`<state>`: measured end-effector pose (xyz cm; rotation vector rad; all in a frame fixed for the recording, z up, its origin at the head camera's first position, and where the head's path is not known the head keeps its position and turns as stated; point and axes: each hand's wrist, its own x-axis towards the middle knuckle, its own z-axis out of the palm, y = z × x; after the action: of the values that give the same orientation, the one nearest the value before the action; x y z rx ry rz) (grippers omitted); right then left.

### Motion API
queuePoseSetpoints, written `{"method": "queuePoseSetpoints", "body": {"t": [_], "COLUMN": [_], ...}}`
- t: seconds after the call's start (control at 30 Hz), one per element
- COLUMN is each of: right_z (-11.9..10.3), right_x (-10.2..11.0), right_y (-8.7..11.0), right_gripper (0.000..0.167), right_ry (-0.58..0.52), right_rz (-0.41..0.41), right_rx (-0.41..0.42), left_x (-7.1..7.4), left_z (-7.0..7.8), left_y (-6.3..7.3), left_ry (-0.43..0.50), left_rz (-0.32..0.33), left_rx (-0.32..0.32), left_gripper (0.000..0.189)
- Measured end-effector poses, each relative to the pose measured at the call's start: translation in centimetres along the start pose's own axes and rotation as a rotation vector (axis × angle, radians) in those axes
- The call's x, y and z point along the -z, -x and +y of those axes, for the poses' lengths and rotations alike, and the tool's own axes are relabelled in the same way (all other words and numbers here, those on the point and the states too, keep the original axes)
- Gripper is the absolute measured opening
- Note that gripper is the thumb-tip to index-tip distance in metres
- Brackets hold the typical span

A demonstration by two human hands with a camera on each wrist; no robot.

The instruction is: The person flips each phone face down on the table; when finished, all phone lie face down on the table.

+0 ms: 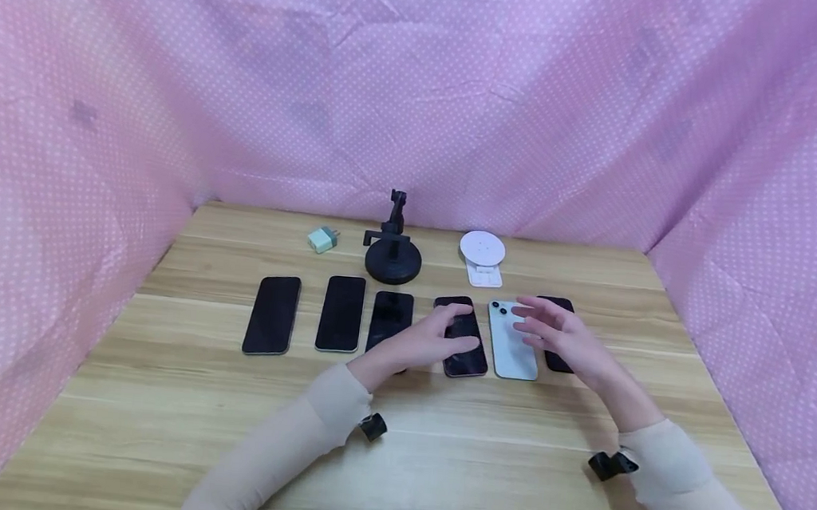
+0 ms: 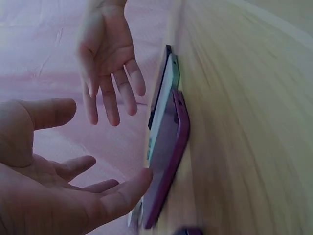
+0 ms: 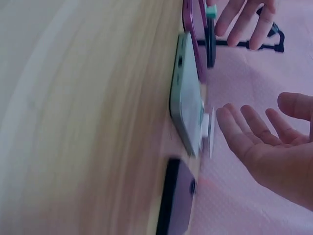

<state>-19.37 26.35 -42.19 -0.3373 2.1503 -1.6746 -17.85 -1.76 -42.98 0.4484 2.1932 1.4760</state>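
Note:
In the head view my left hand point(image 1: 438, 339) hovers over a dark phone point(image 1: 468, 361), fingers spread and holding nothing. That phone shows a purple edge point(image 2: 182, 132) in the left wrist view. My right hand point(image 1: 562, 336), also with loose, parted fingers, is above a light-blue phone point(image 1: 513, 358) that lies back up with its camera lenses at the far end. Partly behind the right hand lies another dark phone point(image 1: 557, 361). Under my left wrist a black phone point(image 1: 391, 314) is partly covered. Two more black phones, one point(image 1: 341, 314) and another point(image 1: 271, 316), lie farther left.
Behind the row of phones stand a green plug adapter point(image 1: 322, 239), a black phone mount on a round base point(image 1: 393, 262) and a white round stand point(image 1: 482, 249). Pink dotted cloth point(image 1: 422, 88) hangs around the wooden table point(image 1: 174, 397).

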Motion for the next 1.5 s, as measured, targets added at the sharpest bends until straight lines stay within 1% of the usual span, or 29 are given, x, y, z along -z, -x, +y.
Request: {"method": "queuePoseSetpoints", "body": {"t": [0.03, 0.07, 0.1, 0.17, 0.23, 0.33, 0.4, 0.47, 0.57, 0.63, 0.7, 0.8, 0.9, 0.97, 1.13, 1.2, 1.37, 1.5], "right_z": [-0.1, -0.2, -0.2, -0.1, 0.0, 0.4, 0.7, 0.8, 0.9, 0.8, 0.8, 0.8, 0.9, 0.9, 0.8, 0.8, 0.8, 1.0], "right_x": [-0.4, -0.7, -1.0, -1.6, -2.1, -2.8, -3.2, -3.5, -3.9, -3.9, -3.9, -4.0, -4.0, -3.9, -3.4, -3.3, -3.7, -3.8], "right_y": [-0.2, -0.5, -0.8, -1.3, -1.9, -2.6, -2.9, -3.1, -3.1, -3.2, -3.3, -3.6, -3.7, -3.5, -2.9, -2.9, -3.3, -3.5], "right_gripper": [0.056, 0.057, 0.057, 0.061, 0.063, 0.066, 0.066, 0.066, 0.066, 0.066, 0.066, 0.064, 0.062, 0.061, 0.061, 0.061, 0.059, 0.057], "right_ry": [-0.009, -0.020, -0.034, -0.059, -0.099, -0.162, -0.211, -0.235, -0.258, -0.269, -0.304, -0.366, -0.414, -0.425, -0.461, -0.483, -0.540, -0.595], "right_rz": [-0.013, -0.024, -0.034, -0.054, -0.074, -0.105, -0.137, -0.177, -0.225, -0.228, -0.214, -0.195, -0.192, -0.188, -0.163, -0.158, -0.179, -0.185], "right_rx": [0.002, 0.003, -0.001, -0.013, -0.035, -0.082, -0.120, -0.153, -0.184, -0.193, -0.203, -0.210, -0.215, -0.219, -0.238, -0.247, -0.251, -0.256], "left_x": [0.3, 0.5, 0.7, 1.1, 1.3, 1.4, 1.3, 1.1, 0.7, 0.4, 0.4, 0.5, 0.7, 0.7, 0.3, 0.1, 0.4, 0.8], "left_z": [-0.2, -0.5, -0.7, -1.1, -1.5, -1.9, -2.2, -2.4, -2.7, -2.9, -3.0, -2.9, -2.6, -2.4, -2.1, -2.3, -3.1, -3.2], "left_y": [0.2, 0.3, 0.3, 0.3, 0.2, 0.0, -0.1, -0.2, -0.5, -0.7, -0.9, -1.1, -1.1, -1.2, -1.4, -1.4, -1.3, -1.1], "left_ry": [-0.052, -0.075, -0.077, -0.052, 0.011, 0.154, 0.250, 0.332, 0.417, 0.460, 0.488, 0.496, 0.486, 0.480, 0.485, 0.489, 0.490, 0.491], "left_rz": [0.007, 0.010, 0.013, 0.015, 0.004, -0.026, -0.048, -0.067, -0.087, -0.085, -0.080, -0.064, -0.068, -0.078, -0.114, -0.114, -0.092, -0.102], "left_rx": [-0.008, -0.009, -0.013, -0.009, 0.008, 0.049, 0.076, 0.102, 0.128, 0.141, 0.155, 0.170, 0.182, 0.183, 0.161, 0.156, 0.164, 0.170], "left_gripper": [0.069, 0.069, 0.068, 0.066, 0.065, 0.065, 0.065, 0.066, 0.066, 0.067, 0.069, 0.073, 0.074, 0.074, 0.071, 0.071, 0.069, 0.069]}}
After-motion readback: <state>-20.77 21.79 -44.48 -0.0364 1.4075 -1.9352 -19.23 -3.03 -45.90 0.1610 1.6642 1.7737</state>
